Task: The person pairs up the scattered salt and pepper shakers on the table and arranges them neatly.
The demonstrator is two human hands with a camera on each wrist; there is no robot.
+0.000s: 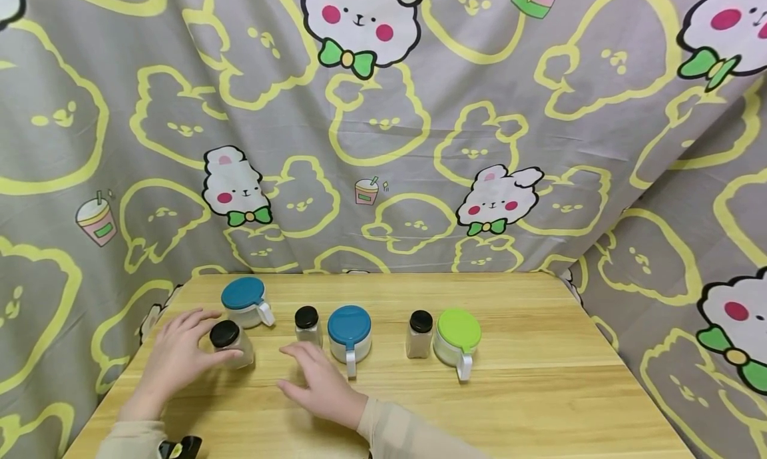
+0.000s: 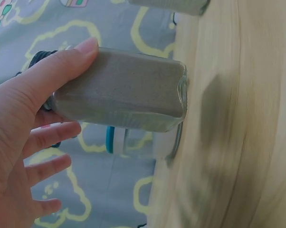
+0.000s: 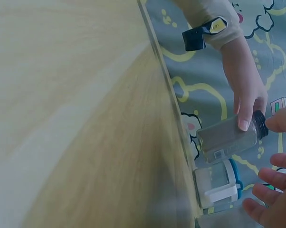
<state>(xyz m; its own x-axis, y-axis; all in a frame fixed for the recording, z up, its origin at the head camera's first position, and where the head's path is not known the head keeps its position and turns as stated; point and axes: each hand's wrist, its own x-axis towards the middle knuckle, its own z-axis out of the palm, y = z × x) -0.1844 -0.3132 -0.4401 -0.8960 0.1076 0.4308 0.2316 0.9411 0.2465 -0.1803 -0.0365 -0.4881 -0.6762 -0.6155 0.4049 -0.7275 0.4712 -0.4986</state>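
Right sleeve and left strap nearest. Left hand pinches the left bottle, just near of the left jar; whether its base touches the tabletop, cannot tell. Right hand spread, holding nothing, just near of the middle bottle; contact unclear. Progress, judged by layout: middle bottle and right bottle look settled, upright beside the middle jar and green-lidded jar; left bottle not yet released, its placing seemingly unfinished. Left wrist view shows brownish-grey fill and three fingers clear of the bottle, not plain from the head; only the head view shows the green-lidded jar.
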